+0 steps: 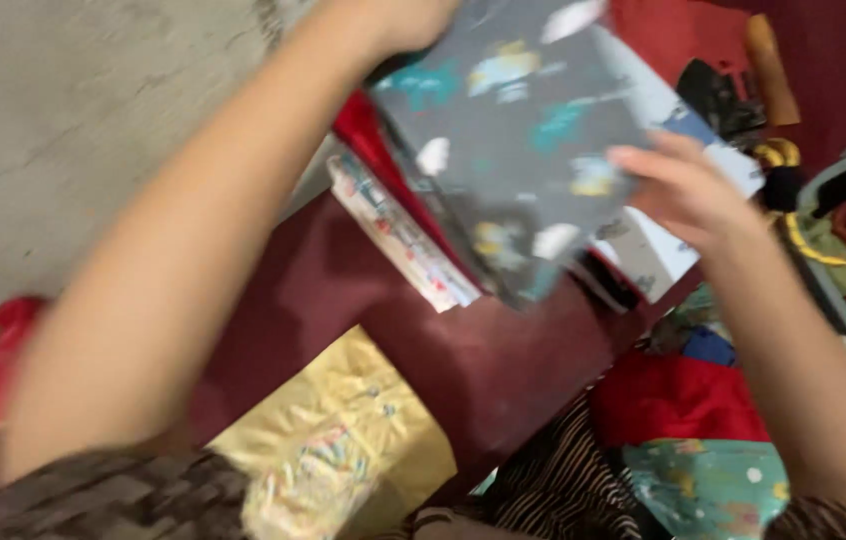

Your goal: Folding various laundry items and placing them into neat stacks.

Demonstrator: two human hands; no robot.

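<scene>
A folded dark grey cloth [503, 130] with small teal, yellow and white prints is held up in front of me. My left hand [398, 18] grips its top edge at the upper middle of the view, partly cut off by the frame. My right hand [688, 190] holds the cloth's right side, fingers spread over it. Under the grey cloth lie other folded pieces: a red one [363, 125], a white printed one [398, 235] and a white and blue one [658, 250]. The view is motion blurred.
A maroon surface [423, 340] lies below the pile. A yellow printed cloth [343, 440] lies at bottom centre. Red cloth [673, 395], teal printed cloth [713, 485] and striped fabric [558, 480] sit at lower right. A bag with a yellow cord [823, 255] stands right. Grey concrete floor [73, 120] is at left.
</scene>
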